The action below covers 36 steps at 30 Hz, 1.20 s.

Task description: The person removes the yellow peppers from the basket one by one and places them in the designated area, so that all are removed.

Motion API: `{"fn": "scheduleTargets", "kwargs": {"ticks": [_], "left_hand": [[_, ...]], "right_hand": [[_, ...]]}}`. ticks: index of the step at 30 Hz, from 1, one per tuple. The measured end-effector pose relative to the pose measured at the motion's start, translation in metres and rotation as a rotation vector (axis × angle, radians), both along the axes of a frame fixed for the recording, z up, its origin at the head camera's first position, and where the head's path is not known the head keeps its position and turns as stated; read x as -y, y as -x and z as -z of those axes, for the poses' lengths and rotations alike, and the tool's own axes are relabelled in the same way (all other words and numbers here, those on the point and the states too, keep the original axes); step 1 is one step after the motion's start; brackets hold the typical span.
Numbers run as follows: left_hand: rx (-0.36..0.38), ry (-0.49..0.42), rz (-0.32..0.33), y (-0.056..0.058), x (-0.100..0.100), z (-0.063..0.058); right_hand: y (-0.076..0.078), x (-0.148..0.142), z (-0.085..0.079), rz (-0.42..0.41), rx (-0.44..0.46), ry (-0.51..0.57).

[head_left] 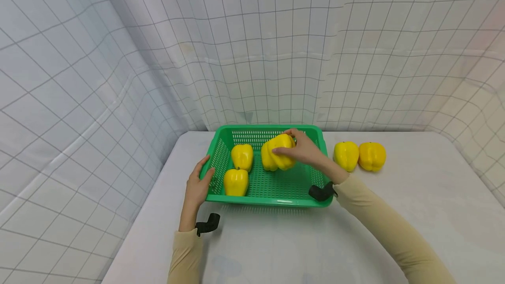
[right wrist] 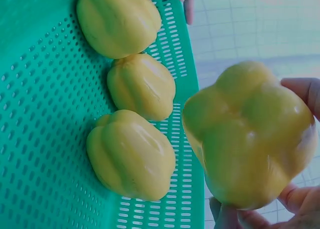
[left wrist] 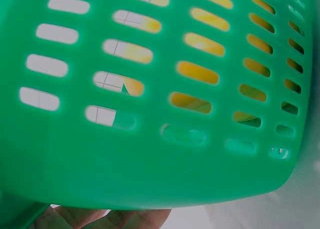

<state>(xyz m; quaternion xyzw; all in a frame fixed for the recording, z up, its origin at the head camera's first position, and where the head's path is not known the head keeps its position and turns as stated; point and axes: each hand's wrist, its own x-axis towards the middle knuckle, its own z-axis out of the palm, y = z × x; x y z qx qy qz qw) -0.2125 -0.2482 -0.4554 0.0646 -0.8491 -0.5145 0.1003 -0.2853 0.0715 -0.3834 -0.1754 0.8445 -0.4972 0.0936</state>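
My right hand (head_left: pixel 304 149) holds a yellow bell pepper (head_left: pixel 286 150) over the green plastic basket (head_left: pixel 272 203), thumb on one side and fingers on the other. In the right wrist view the lobed bottom of this held pepper (right wrist: pixel 250 139) faces the camera. Partly hidden behind it in the head view is another pepper (head_left: pixel 266 159) inside the basket. Two more, a rear pepper (head_left: pixel 242 156) and a front pepper (head_left: pixel 236 183), sit at the basket's left side. My left hand (head_left: pixel 197 186) grips the basket's left rim; the left wrist view shows mostly the slotted wall (left wrist: pixel 150 164).
To the right of the basket, two yellow peppers stand side by side on the white table: a nearer-in pepper (head_left: pixel 346 156) and an outer pepper (head_left: pixel 372 156). A white grid-patterned curtain (head_left: pixel 276 56) surrounds the table at the back and sides.
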Motion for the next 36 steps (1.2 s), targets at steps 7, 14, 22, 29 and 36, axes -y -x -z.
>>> {"fn": "scheduleTargets", "kwargs": {"ticks": [7,14,22,29,36], "left_hand": [[0.04,-0.022,0.005,0.0,0.0,0.0],[0.046,-0.003,0.004,0.0,0.001,-0.001],[0.034,-0.011,0.004,0.0,0.0,-0.001],[0.037,-0.009,0.006,0.0,0.0,-0.002],[0.03,-0.006,0.007,0.001,0.0,-0.001]], "right_hand": [[-0.005,-0.007,-0.002,0.023,-0.077,0.104],[-0.006,-0.011,-0.002,-0.004,-0.082,0.144],[-0.01,-0.02,-0.003,0.058,-0.107,0.126],[-0.016,-0.03,-0.003,0.129,-0.107,0.113],[-0.021,-0.039,-0.006,0.18,-0.092,0.163]]}}
